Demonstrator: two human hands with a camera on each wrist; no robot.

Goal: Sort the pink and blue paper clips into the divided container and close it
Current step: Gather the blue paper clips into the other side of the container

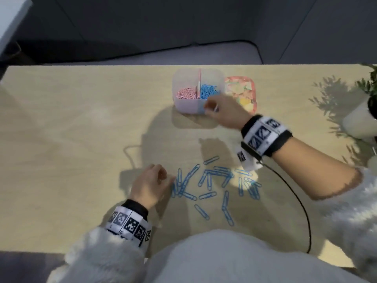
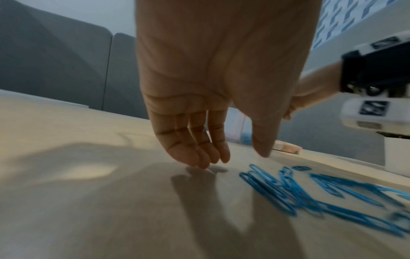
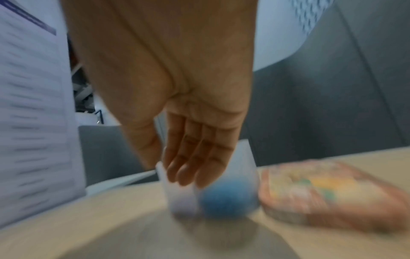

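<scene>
The clear divided container (image 1: 189, 107) stands at the table's far middle, with pink clips (image 1: 186, 93) in its left half and blue clips (image 1: 210, 90) in its right half. Its patterned lid (image 1: 241, 92) lies flat just to its right. My right hand (image 1: 211, 108) hovers over the container's near right corner with straight fingers (image 3: 195, 168) and nothing visible in them; that view is blurred. Several blue clips (image 1: 214, 184) lie scattered on the near table. My left hand (image 1: 163, 178) sits at their left edge, relaxed fingers (image 2: 199, 154) pointing down, tips close to the tabletop, holding nothing.
A potted plant in a white pot (image 1: 359, 123) stands at the table's right edge. A black cable (image 1: 302, 211) runs from my right wrist to the near edge. A grey sofa (image 1: 183, 37) is beyond the far edge of the table.
</scene>
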